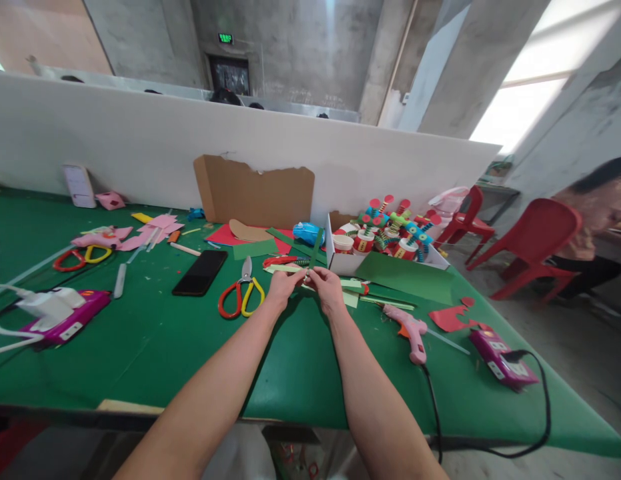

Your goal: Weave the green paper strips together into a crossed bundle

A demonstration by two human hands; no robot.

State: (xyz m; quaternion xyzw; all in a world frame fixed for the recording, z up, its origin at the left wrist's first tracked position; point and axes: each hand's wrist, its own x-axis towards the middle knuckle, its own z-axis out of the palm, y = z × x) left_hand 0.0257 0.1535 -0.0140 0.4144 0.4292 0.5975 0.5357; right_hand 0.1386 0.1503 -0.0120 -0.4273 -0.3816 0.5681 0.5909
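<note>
Both of my hands meet over the green table (155, 347), fingertips pinched together. My left hand (281, 285) and my right hand (326, 285) pinch the lower end of a thin dark green paper strip (316, 250) that rises away from them. Pale green paper strips (351, 291) lie just under and right of my right hand. Red and yellow scissors (241, 293) rest just left of my left hand.
A black phone (200, 273) lies left of the scissors. A pink glue gun (411, 329) and a magenta power strip (503, 361) sit at the right. A white box of paper-cup figures (385, 237), brown cardboard (255, 193), another power strip (65, 317). A person sits by red chairs (535, 243).
</note>
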